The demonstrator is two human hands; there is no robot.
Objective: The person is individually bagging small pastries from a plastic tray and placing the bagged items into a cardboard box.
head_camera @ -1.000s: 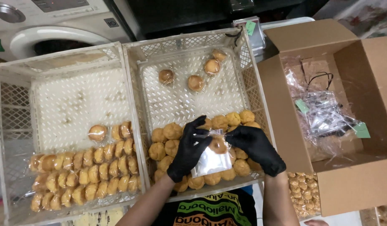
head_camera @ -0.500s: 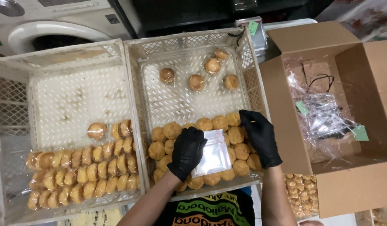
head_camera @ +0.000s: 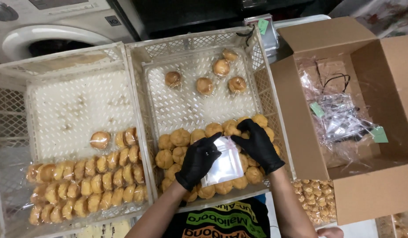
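The little clear bag (head_camera: 224,162) lies flat on the buns (head_camera: 181,137) in the middle crate (head_camera: 138,79). I see my left hand (head_camera: 198,161) and right hand (head_camera: 258,143), both in black gloves, pinching its two sides. Past my fingers sit five wrapped buns (head_camera: 205,85). The crate left of my grip (head_camera: 10,114) holds rows of wrapped buns (head_camera: 87,178). The cardboard box (head_camera: 301,128) on the right holds crinkly plastic; I can't make out what's inside.

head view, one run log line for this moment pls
left hand: holds clear bag | right hand: on bag top, over loose buns | crate: right one
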